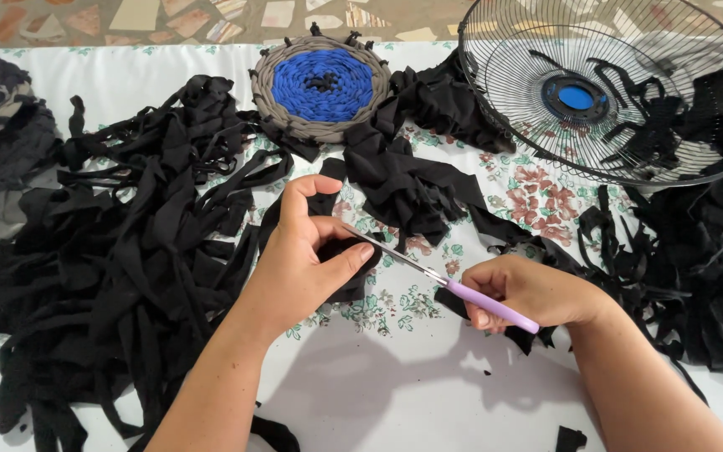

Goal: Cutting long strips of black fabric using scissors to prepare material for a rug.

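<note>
Fingers (495, 280) round scissors (428, 272), tips up-left

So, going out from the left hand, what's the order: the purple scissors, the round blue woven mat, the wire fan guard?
1. Purple scissors: blades reach the left hand, from its right.
2. Round blue woven mat: above, further up the table.
3. Wire fan guard: farthest, upper right.

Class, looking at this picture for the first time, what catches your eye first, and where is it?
At the centre, the left hand pinches black cloth while the right hand works lilac-handled scissors into it. Behind sits a round blue-and-grey woven mat; a wire fan guard fills the top right.
</note>
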